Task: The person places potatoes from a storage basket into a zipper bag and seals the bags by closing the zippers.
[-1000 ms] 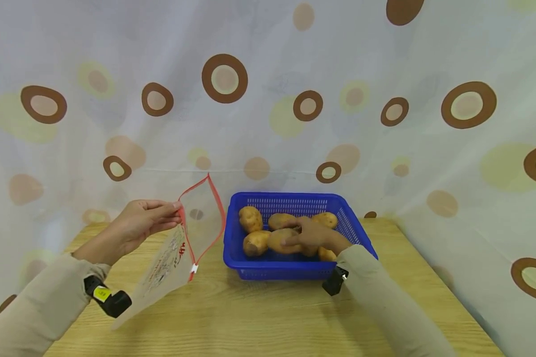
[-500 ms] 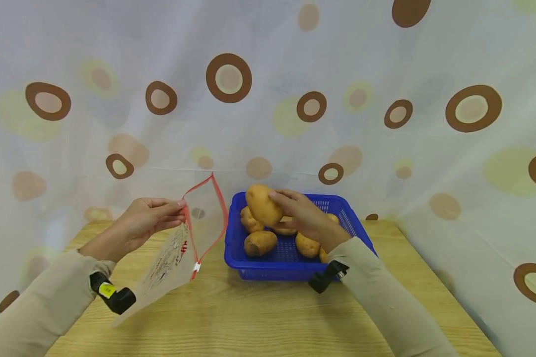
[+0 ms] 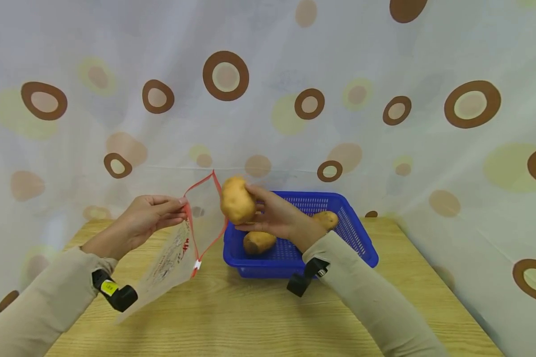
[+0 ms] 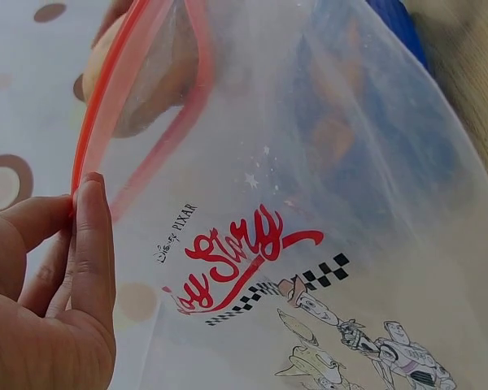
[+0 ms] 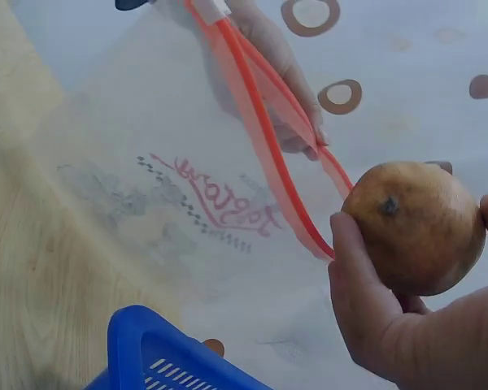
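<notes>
My left hand (image 3: 147, 218) pinches the red zip edge of a clear printed bag (image 3: 178, 253), holding its mouth open above the table; the same pinch shows in the left wrist view (image 4: 85, 219). My right hand (image 3: 272, 215) grips a yellow potato (image 3: 237, 200) in the air, right at the bag's red rim (image 5: 268, 138). In the right wrist view the potato (image 5: 415, 227) sits between thumb and fingers, just beside that rim. Behind it stands a blue basket (image 3: 353, 233) with two more potatoes (image 3: 259, 241) in view.
The wooden table (image 3: 250, 317) runs to its edge on the right. A dotted curtain (image 3: 268, 99) hangs close behind the basket. Black wrist cameras (image 3: 116, 295) sit under both sleeves.
My right hand took a potato from the basket, lifted it and carried it left to the bag's mouth. The left hand kept the bag held open in place.
</notes>
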`<state>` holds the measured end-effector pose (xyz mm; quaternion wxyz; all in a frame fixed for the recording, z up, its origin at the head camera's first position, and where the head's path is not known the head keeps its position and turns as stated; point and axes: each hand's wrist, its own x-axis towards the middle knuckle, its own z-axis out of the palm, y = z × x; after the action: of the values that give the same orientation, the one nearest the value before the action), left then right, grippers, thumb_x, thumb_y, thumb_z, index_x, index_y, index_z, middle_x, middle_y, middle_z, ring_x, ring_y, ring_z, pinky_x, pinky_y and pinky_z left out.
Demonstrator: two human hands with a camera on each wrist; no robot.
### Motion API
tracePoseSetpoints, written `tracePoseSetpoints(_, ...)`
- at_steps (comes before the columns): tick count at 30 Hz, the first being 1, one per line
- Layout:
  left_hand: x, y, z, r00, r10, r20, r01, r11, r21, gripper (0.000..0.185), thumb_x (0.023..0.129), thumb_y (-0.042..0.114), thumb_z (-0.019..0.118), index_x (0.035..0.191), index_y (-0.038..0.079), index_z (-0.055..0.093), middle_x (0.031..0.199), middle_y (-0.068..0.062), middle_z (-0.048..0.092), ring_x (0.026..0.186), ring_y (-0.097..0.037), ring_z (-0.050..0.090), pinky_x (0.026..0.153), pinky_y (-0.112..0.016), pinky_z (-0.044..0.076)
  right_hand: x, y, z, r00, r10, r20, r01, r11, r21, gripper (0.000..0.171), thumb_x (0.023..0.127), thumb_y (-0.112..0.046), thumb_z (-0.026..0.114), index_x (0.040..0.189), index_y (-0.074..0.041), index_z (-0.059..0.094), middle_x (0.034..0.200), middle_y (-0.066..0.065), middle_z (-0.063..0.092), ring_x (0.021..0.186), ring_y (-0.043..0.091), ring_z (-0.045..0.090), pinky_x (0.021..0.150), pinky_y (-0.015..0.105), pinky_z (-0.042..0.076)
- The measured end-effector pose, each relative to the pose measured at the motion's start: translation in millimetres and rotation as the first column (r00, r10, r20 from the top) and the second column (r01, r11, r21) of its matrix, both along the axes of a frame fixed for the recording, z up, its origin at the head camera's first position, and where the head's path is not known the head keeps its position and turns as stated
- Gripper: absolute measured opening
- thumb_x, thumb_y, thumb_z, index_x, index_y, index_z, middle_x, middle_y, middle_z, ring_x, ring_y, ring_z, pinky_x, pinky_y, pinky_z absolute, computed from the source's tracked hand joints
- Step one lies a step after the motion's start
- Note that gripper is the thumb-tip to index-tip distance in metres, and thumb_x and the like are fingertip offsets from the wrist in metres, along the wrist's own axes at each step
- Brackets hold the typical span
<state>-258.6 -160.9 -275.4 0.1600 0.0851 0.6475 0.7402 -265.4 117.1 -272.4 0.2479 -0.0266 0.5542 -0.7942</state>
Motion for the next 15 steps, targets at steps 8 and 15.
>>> tracePoseSetpoints(8,0.7,2.7,-1.1,1.000,-0.011,-0.006,0.011,1.000,0.026,0.013,0.093,0.010,0.063,0.086,0.009,0.074,0.081,-0.004,0.072,0.076,-0.011,0.070,0.075,-0.020,0.059,1.3,-10.5,-0.2,0.996,-0.079,-0.036,0.084,0.979,0.186,0.056,0.095,-0.041,0.053,0.139,-0.010,0.039,0.135,0.015,0.045,0.109,0.026,0.052,0.096,0.038,0.048)
tracePoseSetpoints(15,0.0,6.3,-0.4,1.000,-0.015,-0.006,0.016,0.999,0.028,0.013,0.094,0.010,0.063,0.086,0.009,0.073,0.082,-0.004,0.072,0.077,-0.011,0.070,0.075,-0.020,0.059,3.8,-17.3,4.2,0.992,-0.085,-0.092,0.104,0.967,0.232,0.052,0.095,-0.037,0.056,0.133,-0.002,0.050,0.116,0.011,0.054,0.100,0.027,0.061,0.100,0.041,0.049)
